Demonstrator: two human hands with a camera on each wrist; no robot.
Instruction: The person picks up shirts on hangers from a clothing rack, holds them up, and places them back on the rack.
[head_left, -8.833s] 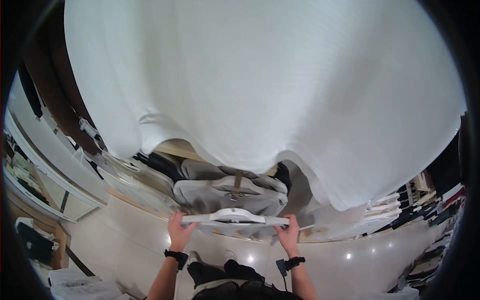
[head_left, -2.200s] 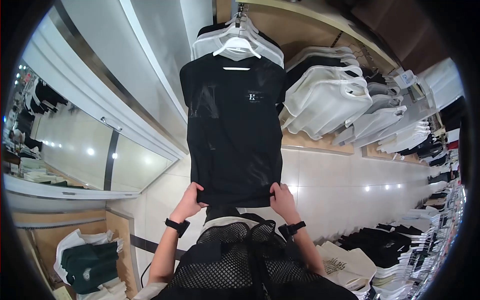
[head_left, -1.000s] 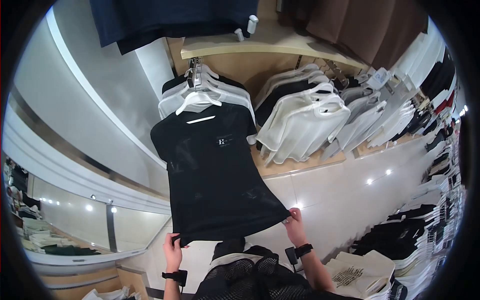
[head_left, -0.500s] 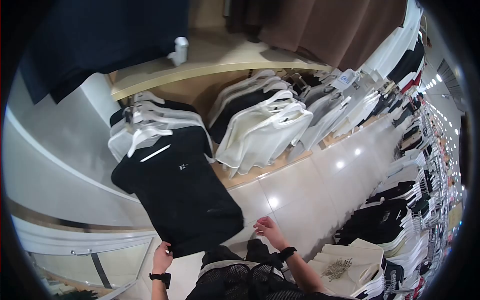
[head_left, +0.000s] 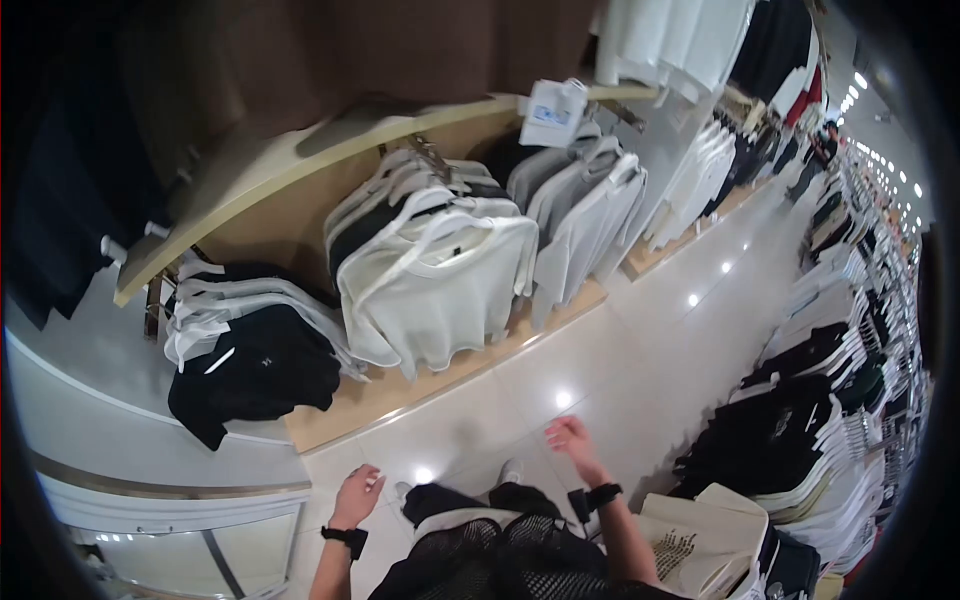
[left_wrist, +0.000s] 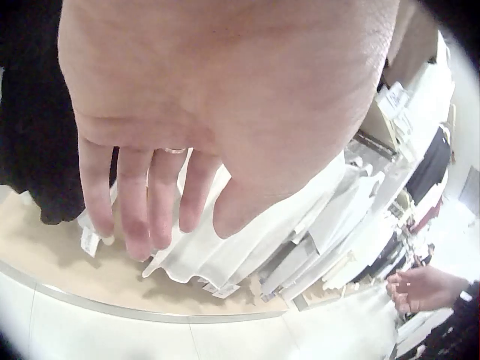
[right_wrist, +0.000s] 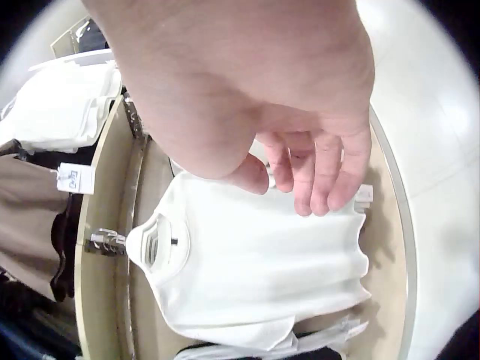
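Note:
Both hands are off the clothes and hold nothing. My left hand (head_left: 358, 495) hangs in front of the rack at the lower left, fingers loosely bent; the left wrist view shows its palm and relaxed fingers (left_wrist: 157, 202). My right hand (head_left: 575, 445) is held out over the floor, fingers slightly curled. At the left end of the rack a black T-shirt (head_left: 265, 360) with a small light chest print hangs on a white hanger. To its right hangs a white long-sleeved shirt (head_left: 450, 285), which overlaps the right hand (right_wrist: 255, 90) in the right wrist view.
A wooden shelf (head_left: 290, 165) runs above the rack, with brown garments over it and a white sign card (head_left: 553, 112) at its edge. Grey shirts (head_left: 590, 205) hang farther along. Another rack of hung clothes (head_left: 780, 440) lines the right side of the tiled aisle (head_left: 520, 400).
The right hand, then the left, have let go of the black T-shirt's hem, and it now hangs at the rack. The head view has swung right along the rack.

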